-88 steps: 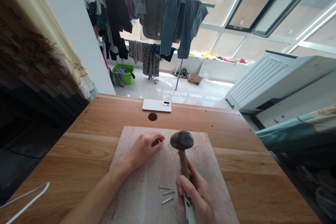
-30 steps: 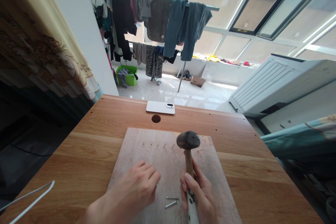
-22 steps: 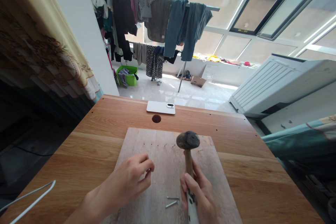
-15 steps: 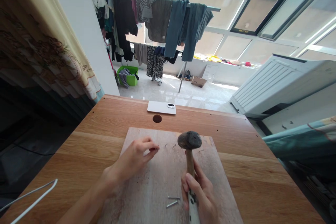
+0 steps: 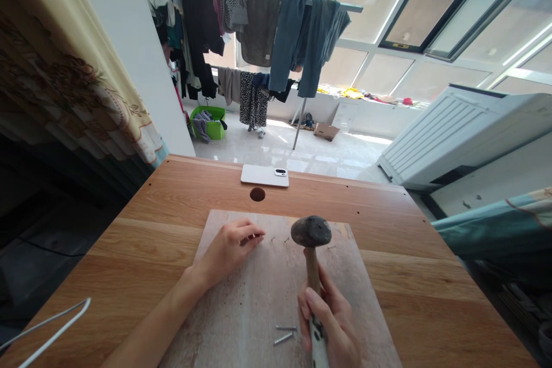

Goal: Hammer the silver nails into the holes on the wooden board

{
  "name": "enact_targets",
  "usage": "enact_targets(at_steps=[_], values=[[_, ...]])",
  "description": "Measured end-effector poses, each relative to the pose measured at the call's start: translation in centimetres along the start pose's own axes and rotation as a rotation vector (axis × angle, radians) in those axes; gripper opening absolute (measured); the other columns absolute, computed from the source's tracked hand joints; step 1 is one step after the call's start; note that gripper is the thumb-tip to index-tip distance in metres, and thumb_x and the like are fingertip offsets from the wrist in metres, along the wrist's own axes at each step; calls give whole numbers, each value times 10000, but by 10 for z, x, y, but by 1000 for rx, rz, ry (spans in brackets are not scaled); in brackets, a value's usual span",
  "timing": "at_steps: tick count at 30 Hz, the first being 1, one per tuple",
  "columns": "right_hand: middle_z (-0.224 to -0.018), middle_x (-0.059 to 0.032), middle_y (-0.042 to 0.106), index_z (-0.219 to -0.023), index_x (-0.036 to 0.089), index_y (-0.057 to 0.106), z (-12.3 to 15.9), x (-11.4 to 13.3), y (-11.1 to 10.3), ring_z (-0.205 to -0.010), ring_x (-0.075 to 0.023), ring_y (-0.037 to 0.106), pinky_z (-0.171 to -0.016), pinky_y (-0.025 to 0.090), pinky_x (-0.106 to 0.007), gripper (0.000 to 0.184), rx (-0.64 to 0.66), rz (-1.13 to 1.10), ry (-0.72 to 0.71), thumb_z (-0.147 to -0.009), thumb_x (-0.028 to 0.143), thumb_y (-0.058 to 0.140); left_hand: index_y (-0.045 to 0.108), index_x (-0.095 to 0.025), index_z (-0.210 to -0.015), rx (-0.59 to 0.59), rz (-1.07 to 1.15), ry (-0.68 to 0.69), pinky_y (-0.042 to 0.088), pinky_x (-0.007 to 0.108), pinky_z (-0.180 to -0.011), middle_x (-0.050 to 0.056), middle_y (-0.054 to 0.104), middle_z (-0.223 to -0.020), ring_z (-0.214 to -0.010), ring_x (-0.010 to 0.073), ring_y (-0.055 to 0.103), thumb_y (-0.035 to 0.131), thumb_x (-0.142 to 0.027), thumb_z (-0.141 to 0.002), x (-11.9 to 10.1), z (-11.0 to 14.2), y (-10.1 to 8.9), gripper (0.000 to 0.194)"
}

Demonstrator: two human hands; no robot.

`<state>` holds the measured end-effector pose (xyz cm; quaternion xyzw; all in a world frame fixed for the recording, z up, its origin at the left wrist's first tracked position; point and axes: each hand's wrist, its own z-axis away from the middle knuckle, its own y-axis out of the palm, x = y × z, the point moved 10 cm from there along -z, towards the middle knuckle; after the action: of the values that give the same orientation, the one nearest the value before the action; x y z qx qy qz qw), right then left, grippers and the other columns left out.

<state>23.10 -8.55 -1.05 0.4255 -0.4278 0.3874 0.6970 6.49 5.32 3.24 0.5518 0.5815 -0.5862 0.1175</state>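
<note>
My right hand is wrapped round the handle of a hammer, its dark, blunt head raised over the far part of a worn wooden board. On the board's far left, my left hand has thumb and fingers pinched together. Whatever lies between those fingertips is too small to make out. Just right of them a small nail sticks up from the board, and another nail stands beside it. Further right, past the hammer head, is a third nail. Two larger loose nails lie near the hammer handle.
The board rests on a wooden table with a round hole. Beyond the hole lies a white phone. A white cable loops at the left edge. A clothes rack with laundry stands behind the table.
My left hand has shifted slightly right and up, its fingertips now closer to the nearest standing nail. The hammer stays almost where it was. The camera view has moved a little.
</note>
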Motion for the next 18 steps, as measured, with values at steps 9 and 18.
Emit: enact_targets(at_steps=[9,18], values=[[-633,60,558,-1469,173,587,6,7,26,-364,-67,447,-331,398,-181,729,122,-6,62,-879,572,746,722,-197,-1064,-2,-18,-45,541,263,-766,14,744,-901,-786,147,678,650,-105,-885,7,0,3,214],[-627,69,517,-1521,172,535,2,-3,50,-407,-63,391,-343,421,-173,755,200,49,79,-895,549,725,713,-191,-856,18,-46,-7,463,253,-741,14,679,-877,-809,151,624,659,-121,-923,2,-1,5,111]])
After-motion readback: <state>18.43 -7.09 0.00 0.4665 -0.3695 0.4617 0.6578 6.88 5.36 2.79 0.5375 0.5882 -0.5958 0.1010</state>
